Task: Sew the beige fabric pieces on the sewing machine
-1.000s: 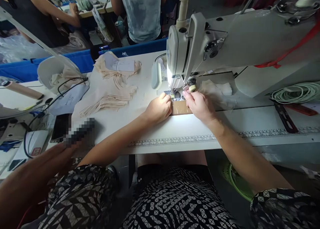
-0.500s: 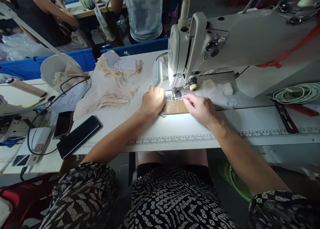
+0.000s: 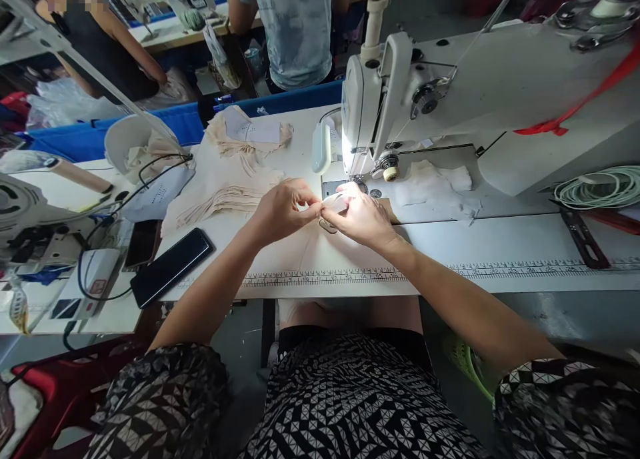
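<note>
Both hands meet just in front of the lit needle area of a white sewing machine (image 3: 357,112). A small white fabric piece (image 3: 337,203) is pinched between them. My left hand (image 3: 285,209) closes thumb and finger on its left end, and my right hand (image 3: 364,215) grips it from the right, fingers curled over it. Under and beside my right hand lies a brown strip (image 3: 388,209), mostly covered. A small metal loop, perhaps scissors handles, (image 3: 327,226) lies below the fingertips. The needle and presser foot are largely hidden behind my right hand.
Stacked beige fabric (image 3: 220,185) lies left, with a black phone (image 3: 171,267) nearer the edge. White cloth (image 3: 435,187) is right of the needle area. A dark red-handled tool (image 3: 584,237) and coiled cord (image 3: 600,189) lie far right. Two people sit beyond the blue cloth (image 3: 185,122).
My hands have come together, off the brown strip and slightly left, and now hold the white piece between them. The camera view has shifted a little.
</note>
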Tool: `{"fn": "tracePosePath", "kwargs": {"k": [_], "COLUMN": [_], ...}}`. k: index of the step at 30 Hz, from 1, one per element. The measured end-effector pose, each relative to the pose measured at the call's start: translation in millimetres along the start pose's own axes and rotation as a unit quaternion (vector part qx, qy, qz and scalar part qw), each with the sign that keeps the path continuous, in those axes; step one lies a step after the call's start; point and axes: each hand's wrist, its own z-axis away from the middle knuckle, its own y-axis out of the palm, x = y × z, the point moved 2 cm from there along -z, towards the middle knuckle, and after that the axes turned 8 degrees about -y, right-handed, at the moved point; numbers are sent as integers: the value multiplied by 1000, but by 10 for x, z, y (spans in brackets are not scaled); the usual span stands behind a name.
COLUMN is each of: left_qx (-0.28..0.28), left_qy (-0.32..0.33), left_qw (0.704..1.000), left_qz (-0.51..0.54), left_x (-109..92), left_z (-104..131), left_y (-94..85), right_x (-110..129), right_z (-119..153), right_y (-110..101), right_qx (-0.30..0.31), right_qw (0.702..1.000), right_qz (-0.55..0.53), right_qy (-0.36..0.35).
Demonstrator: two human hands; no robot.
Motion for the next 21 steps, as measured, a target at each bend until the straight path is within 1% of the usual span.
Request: {"fn": "tracePosePath", "kwargs": {"k": [3,6,8,10,12,13,15,17,19,21], "left_qx": [-54,-87,-116,-148,-175,-182,-178,-153,-117,-72], "left_qy": [-6,-5,0,9,15,12,-18,-69,-116,-144], "left_qw": [997,993,988,981,977,978,984,983,975,972], "left_qz": [-50,-82,-105,-124,-118,-100,-25,75,152,171], "left_x": [-22,-52,-95,-144,-166,-156,-84,42,181,296], "left_z": [122,219,278,331,371,384,394,394,398,410], "left_y": [36,132,209,281,327,334,307,231,127,25], "right_x": [71,103,101,88,69,59,48,51,57,40], "right_z": [-21,24,49,51,43,43,66,129,217,295], "right_y": [-57,-143,-169,-167,-153,-152,-182,-264,-369,-448], "right_qx": [17,18,-8,-53,-89,-97,-101,-89,-49,17], "right_qw": [996,991,989,989,990,991,993,992,987,978], "right_qz": [-73,-102,-119,-122,-97,-79,-62,-91,-153,-204], "right_qy": [58,87,86,64,43,36,24,3,-25,-47]}}
